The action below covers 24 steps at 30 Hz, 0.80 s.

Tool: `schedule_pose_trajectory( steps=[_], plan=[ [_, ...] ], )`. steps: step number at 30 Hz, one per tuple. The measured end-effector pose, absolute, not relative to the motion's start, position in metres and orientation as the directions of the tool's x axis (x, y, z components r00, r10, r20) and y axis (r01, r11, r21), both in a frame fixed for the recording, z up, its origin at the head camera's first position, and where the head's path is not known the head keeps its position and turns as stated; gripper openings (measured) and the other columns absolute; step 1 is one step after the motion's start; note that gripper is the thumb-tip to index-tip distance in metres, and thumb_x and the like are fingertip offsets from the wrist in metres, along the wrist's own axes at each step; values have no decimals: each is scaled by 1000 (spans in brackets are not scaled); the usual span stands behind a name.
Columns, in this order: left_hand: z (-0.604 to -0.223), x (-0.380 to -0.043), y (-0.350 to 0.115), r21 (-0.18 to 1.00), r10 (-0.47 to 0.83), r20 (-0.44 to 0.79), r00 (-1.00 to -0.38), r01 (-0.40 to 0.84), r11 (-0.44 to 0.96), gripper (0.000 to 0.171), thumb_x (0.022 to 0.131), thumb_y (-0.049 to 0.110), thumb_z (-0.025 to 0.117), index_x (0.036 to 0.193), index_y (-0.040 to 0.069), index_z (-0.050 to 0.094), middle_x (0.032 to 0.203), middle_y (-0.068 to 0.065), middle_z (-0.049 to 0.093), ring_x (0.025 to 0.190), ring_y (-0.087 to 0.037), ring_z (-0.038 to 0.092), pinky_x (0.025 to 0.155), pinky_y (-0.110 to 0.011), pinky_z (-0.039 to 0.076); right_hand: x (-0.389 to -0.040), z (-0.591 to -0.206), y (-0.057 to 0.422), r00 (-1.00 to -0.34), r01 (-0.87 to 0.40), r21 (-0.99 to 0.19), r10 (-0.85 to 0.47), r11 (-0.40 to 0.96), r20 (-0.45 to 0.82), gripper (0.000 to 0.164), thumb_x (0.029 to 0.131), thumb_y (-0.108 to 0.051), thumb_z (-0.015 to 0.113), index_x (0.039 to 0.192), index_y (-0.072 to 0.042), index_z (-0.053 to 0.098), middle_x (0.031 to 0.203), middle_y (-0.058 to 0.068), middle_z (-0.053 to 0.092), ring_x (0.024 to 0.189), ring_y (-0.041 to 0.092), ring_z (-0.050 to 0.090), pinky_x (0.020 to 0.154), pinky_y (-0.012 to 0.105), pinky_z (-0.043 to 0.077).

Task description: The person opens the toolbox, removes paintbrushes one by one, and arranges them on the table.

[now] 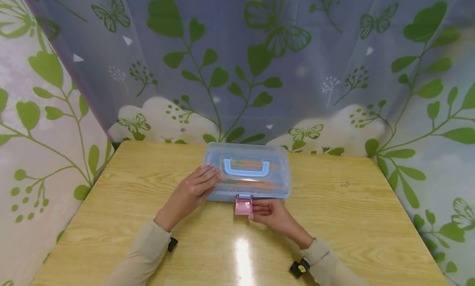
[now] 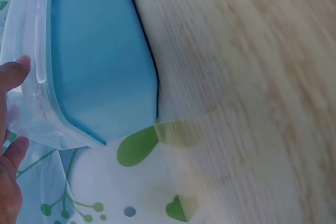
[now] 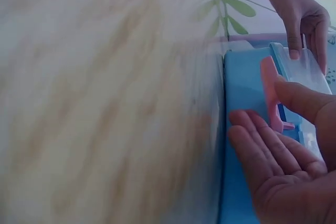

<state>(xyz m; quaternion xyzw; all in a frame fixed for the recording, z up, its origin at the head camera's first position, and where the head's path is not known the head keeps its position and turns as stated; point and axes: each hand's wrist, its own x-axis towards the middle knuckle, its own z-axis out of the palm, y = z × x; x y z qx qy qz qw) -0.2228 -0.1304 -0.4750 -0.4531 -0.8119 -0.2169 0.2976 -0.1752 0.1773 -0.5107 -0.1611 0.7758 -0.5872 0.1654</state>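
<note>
A storage box [image 1: 246, 166] with a clear lid, a light blue base [image 2: 100, 56] and a blue carrying handle [image 1: 246, 170] stands on the table. My left hand [image 1: 193, 187] rests with extended fingers on the left part of the lid. At the box's front, the pink latch [image 1: 243, 206] sticks outward, swung up from the blue wall. My right hand [image 1: 276, 218] is beside it; in the right wrist view its thumb touches the latch [image 3: 270, 90], while the other fingers [image 3: 268, 142] stretch out along the front wall. Orange shapes show dimly through the lid.
The wooden table [image 1: 345, 211] extends on both sides of the box and in front of it. A curtain [image 1: 237, 71] printed with leaves and butterflies hangs behind the table's back edge, with similar cloth at left and right.
</note>
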Motion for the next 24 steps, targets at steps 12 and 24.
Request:
schedule_pose_trajectory(
  steps=[12, 24],
  plan=[
    [-478, -225, -130, 85, 599, 688, -410, 865, 495, 52, 78, 0, 84, 129, 2, 70, 138, -14, 65, 132, -37, 57, 109, -56, 47, -143, -491, 195, -885, -362, -796, -446, 486, 130, 40, 96, -8, 71, 134, 2, 64, 128, 18, 69, 119, 35, 66, 100, 53, 54],
    [-477, -221, -130, 119, 597, 679, -428, 866, 486, 53, 79, -1, 83, 130, 1, 69, 139, -16, 63, 134, -39, 55, 111, -53, 46, -145, -477, 229, -577, -703, -464, -51, 540, 815, 53, 71, 19, 74, 121, 5, 69, 113, 23, 70, 111, 23, 64, 104, 17, 47]
  ],
)
